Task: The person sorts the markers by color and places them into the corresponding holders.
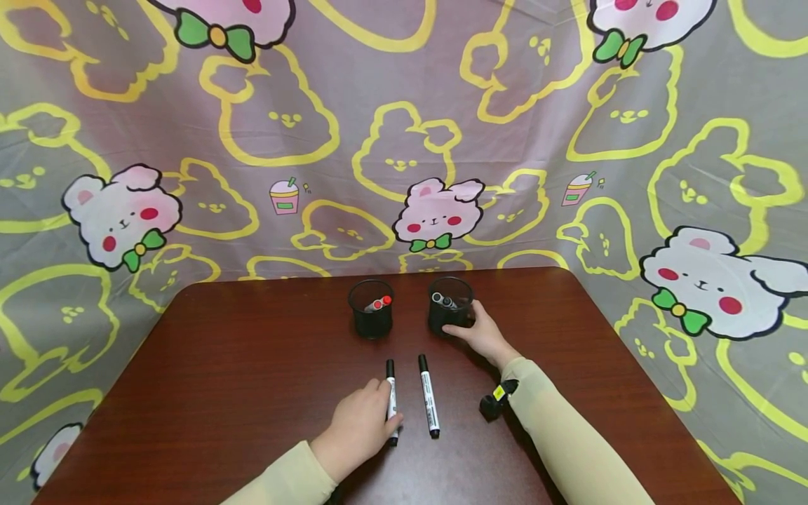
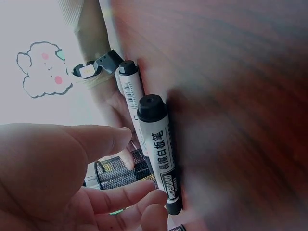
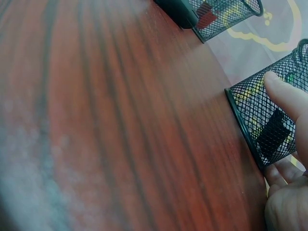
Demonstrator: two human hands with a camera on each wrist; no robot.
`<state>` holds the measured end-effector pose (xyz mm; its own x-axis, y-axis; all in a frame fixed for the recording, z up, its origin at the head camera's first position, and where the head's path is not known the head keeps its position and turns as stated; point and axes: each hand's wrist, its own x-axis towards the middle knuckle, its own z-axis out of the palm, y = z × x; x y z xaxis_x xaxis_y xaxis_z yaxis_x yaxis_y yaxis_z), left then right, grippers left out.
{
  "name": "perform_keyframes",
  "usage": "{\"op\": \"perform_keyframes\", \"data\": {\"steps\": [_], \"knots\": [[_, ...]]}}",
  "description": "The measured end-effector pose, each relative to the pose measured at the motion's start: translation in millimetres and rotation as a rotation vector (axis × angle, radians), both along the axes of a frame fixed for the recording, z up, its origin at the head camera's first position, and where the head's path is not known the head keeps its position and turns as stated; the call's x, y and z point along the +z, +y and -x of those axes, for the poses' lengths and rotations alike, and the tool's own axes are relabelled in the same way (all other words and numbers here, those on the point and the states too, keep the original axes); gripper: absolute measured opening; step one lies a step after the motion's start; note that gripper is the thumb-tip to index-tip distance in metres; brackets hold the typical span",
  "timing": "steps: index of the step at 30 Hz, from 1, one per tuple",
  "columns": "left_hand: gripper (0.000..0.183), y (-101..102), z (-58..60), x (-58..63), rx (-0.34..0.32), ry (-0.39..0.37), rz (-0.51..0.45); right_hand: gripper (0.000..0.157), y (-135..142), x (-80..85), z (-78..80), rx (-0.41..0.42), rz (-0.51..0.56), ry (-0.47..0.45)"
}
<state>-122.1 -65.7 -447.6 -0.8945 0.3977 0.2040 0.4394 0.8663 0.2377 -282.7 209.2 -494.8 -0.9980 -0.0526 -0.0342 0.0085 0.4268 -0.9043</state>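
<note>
My left hand [image 1: 356,428] is over a black-capped whiteboard marker [image 2: 158,144] lying on the table. Its thumb [image 2: 113,139] and fingers reach to either side of the barrel, with a small gap showing at the thumb in the left wrist view. Beside it, to the right, lies a second whiteboard marker [image 1: 429,400]. At the back, my right hand [image 1: 485,335] holds a black mesh pen cup [image 3: 262,113] by its right side, thumb on the front and fingers round behind. Dark-ended markers [image 1: 444,300] lean inside that upright cup.
Another black mesh pen cup [image 1: 372,324] stands to the left of the held one, with red-ended markers [image 1: 381,302] inside. Both cups are near the far edge of the brown table [image 1: 265,365]. A patterned cloth [image 1: 353,161] hangs behind and on both sides.
</note>
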Motion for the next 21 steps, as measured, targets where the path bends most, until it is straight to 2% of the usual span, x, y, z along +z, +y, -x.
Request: {"op": "perform_keyframes", "data": {"steps": [5, 11, 21], "knots": [[0.048, 3.0, -1.2, -1.8, 0.014, -0.01, 0.011, 0.079, 0.7, -0.8, 0.4, 0.005, -0.006, -0.004], [0.043, 5.2, -2.8, -5.7, 0.037, -0.01, 0.031, 0.078, 1.0, -1.3, 0.6, 0.007, -0.009, 0.003], [0.042, 6.9, -4.8, -4.7, 0.054, -0.006, 0.038, 0.078, 0.1, -1.9, 0.3, -0.001, 0.003, 0.011]]}}
